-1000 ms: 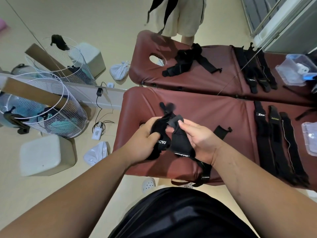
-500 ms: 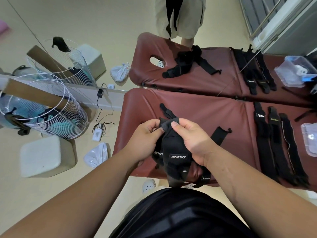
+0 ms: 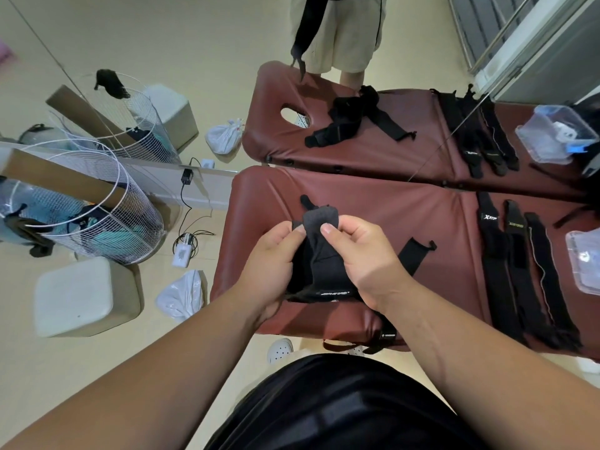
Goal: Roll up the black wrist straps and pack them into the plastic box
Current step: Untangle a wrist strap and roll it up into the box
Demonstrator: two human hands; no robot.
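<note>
We stretch our left forearm [image 3: 146,368] and right forearm [image 3: 470,345] forward, left hand [image 3: 271,261] and right hand [image 3: 367,258] nearly meeting. Thumbs and forefingers of both curl, pinching the black wrist strap [image 3: 323,267] between our fingertips.

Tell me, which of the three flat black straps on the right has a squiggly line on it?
The rightmost strap: a thin pale line wiggles down it. The leftmost strap shows a white logo, the middle strap yellowish lettering.
</note>
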